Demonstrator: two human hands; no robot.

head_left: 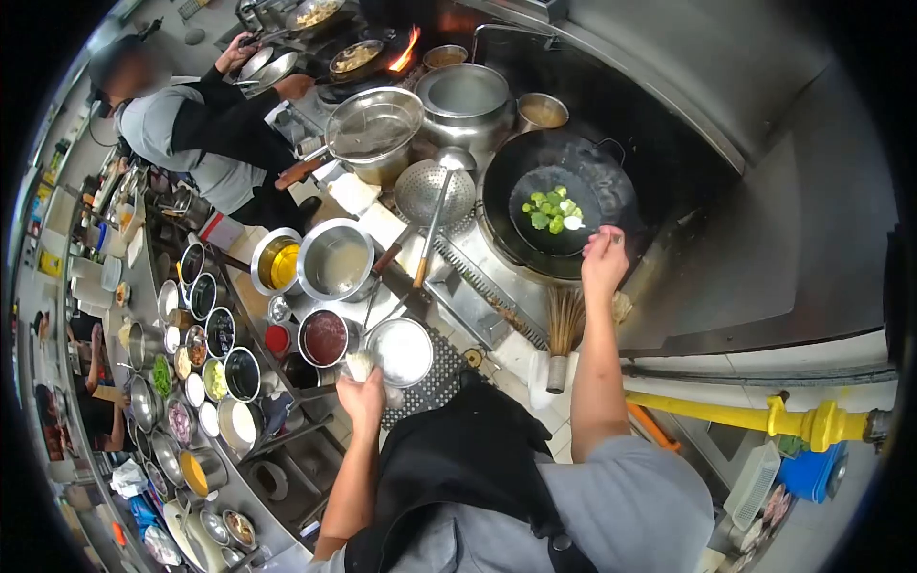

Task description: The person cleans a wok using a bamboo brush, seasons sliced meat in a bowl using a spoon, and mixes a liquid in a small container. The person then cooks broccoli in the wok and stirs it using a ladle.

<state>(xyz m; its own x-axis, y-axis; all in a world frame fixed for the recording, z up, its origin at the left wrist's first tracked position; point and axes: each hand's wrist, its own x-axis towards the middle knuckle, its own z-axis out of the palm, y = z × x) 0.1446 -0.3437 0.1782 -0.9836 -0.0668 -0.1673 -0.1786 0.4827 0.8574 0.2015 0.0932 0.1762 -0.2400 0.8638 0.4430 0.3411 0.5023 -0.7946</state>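
A black wok on the range at right holds steaming green vegetable pieces. Over its near rim, my right hand is closed in a pinch on what looks like a small spoon, its white tip beside the vegetables. Lower left, my left hand is closed around a pale, bundled cloth. Close by it are a bowl of white powder and a pot of dark red sauce. A bamboo wok brush stands below the wok.
A ladle lies across a perforated strainer left of the wok. Large pots stand behind. A co-worker works by an open flame. Several ingredient containers fill the left counter; a yellow pipe runs at right.
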